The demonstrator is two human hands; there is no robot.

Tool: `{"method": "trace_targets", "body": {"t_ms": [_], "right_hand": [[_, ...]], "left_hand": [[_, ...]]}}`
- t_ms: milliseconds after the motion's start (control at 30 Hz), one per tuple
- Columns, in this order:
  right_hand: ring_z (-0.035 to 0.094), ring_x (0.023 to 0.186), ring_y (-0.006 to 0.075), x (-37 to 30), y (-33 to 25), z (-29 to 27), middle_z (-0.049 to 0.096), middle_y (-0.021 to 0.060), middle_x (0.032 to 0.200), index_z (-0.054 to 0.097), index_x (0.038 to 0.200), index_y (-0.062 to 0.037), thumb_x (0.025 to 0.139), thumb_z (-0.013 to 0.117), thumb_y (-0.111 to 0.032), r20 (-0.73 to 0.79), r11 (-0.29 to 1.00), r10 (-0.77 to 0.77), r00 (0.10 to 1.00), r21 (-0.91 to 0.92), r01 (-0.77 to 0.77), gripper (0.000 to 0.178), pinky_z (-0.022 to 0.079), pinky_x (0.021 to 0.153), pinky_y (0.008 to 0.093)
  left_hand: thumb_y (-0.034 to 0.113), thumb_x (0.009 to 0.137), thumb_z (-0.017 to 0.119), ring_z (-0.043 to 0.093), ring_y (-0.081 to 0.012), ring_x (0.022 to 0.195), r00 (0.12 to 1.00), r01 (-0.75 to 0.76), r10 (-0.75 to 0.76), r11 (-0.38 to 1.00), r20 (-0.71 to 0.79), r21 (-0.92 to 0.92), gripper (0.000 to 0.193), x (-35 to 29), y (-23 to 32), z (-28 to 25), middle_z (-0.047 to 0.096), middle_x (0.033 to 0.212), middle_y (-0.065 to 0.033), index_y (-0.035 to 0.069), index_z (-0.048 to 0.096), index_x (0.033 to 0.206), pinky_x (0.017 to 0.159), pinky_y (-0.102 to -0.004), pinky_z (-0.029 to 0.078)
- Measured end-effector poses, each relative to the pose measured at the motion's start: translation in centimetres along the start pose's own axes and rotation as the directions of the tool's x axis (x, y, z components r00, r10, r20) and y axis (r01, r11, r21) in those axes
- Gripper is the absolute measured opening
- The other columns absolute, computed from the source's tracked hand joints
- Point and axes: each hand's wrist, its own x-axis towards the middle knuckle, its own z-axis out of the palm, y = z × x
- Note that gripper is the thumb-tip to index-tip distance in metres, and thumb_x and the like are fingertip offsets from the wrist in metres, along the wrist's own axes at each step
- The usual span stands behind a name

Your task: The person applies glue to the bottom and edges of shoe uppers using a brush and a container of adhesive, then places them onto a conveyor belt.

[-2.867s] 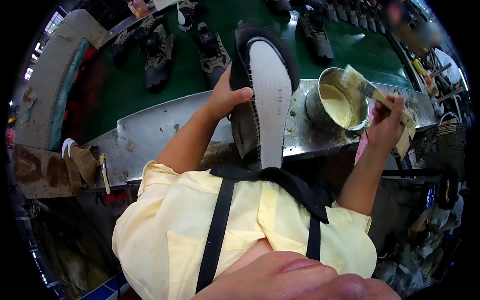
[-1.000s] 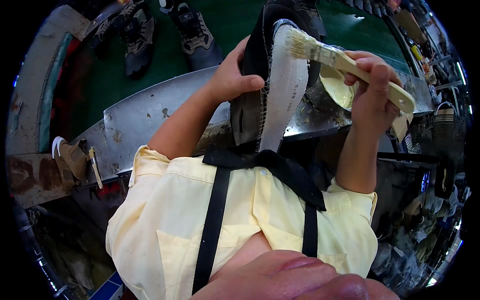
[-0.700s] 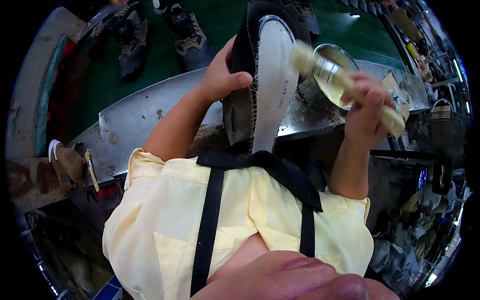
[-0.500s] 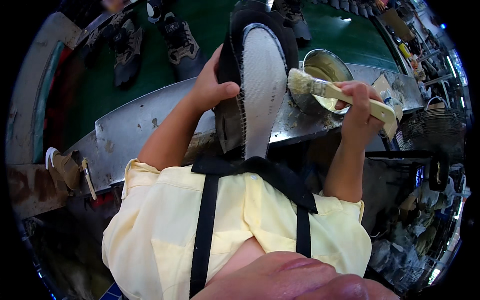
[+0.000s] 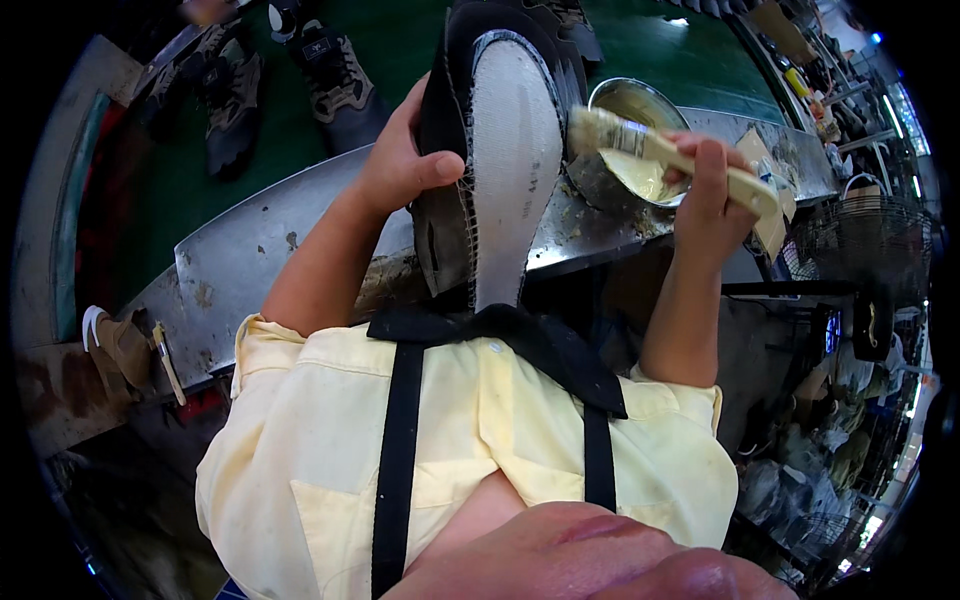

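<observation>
My left hand (image 5: 400, 160) grips the side of a dark shoe upper (image 5: 432, 240), thumb toward me. The shoe is turned so its pale, stitched-edged underside (image 5: 515, 170) faces me. In my right hand (image 5: 715, 190) is a wide paintbrush (image 5: 740, 188), held by its cream handle. Its slightly blurred bristles are at the shoe's right edge; whether they touch it I cannot tell. Just behind the brush, a metal bowl (image 5: 640, 100) holds a pale cream liquid, partly hidden by the brush and my hand.
Beyond the metal ledge (image 5: 235, 245) runs a green belt (image 5: 660, 55) carrying several dark lace-up shoes (image 5: 335, 95). At the left end lie a brown shoe (image 5: 122, 350) and a second brush (image 5: 168, 362). A wire-caged thing (image 5: 855, 235) stands at the right.
The brush has shifted slightly left and up relative to the shoe, its bristles now blurred at the shoe's right edge. My left hand keeps its hold; the whole view has shifted a little.
</observation>
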Motion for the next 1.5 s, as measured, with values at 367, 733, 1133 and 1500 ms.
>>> {"method": "trace_targets", "body": {"t_ms": [367, 733, 1133, 1500], "right_hand": [[0.061, 0.06, 0.0112, 7.4, -0.2, 4.5, 0.066, 0.0119, 0.077, 0.064, 0.082, 0.0019, 0.086, 0.061, -0.016, 0.034, 0.936, -0.35, 0.936, -0.019, 0.351, 0.019, 0.048, 0.051, 0.0185], [0.058, 0.053, 0.0056, 3.7, -3.0, 3.4, 0.065, 0.0047, 0.066, 0.067, 0.081, -0.0018, 0.084, 0.063, -0.02, -0.136, 0.959, 0.109, 0.985, -0.245, -0.14, 0.019, 0.047, 0.048, 0.0171], [0.061, 0.06, 0.0082, 5.6, -1.9, 5.1, 0.066, 0.0048, 0.071, 0.068, 0.085, -0.0023, 0.085, 0.063, -0.021, -0.043, 0.992, -0.087, 0.995, -0.092, 0.083, 0.019, 0.049, 0.055, 0.0175], [0.063, 0.065, 0.0093, 7.1, -2.4, 4.3, 0.066, 0.0043, 0.075, 0.068, 0.087, -0.0035, 0.082, 0.066, -0.023, 0.017, 0.936, -0.284, 0.959, -0.212, 0.281, 0.02, 0.049, 0.057, 0.0186]], "left_hand": [[0.048, 0.055, 0.081, 0.046, -0.0201, 0.113, 0.995, 0.024, -0.017, 0.997, 0.099, -0.069, 0.105, 0.9, 0.8, 1.6, 0.047, 0.122, -0.0106, 0.001, 0.029, 0.133, 0.096, -0.0326, 0.036], [0.047, 0.056, 0.08, 0.045, -0.0189, 0.113, 0.998, 0.021, -0.015, 0.995, 0.058, -0.096, 0.103, 0.7, 0.7, 1.4, 0.046, 0.122, -0.0097, 0.001, 0.03, 0.133, 0.097, -0.0324, 0.034], [0.056, 0.056, 0.073, 0.049, -0.0202, 0.109, 0.992, 0.023, -0.006, 0.991, 0.125, -0.134, 0.101, 1.1, 0.6, 0.2, 0.049, 0.119, -0.0124, 0.0, 0.033, 0.13, 0.093, -0.0336, 0.038], [0.056, 0.055, 0.072, 0.045, -0.0228, 0.115, 0.981, 0.05, -0.002, 0.97, 0.196, -0.237, 0.105, 1.8, 0.9, 1.5, 0.044, 0.126, -0.0142, -0.001, 0.03, 0.132, 0.097, -0.0355, 0.035]]}}
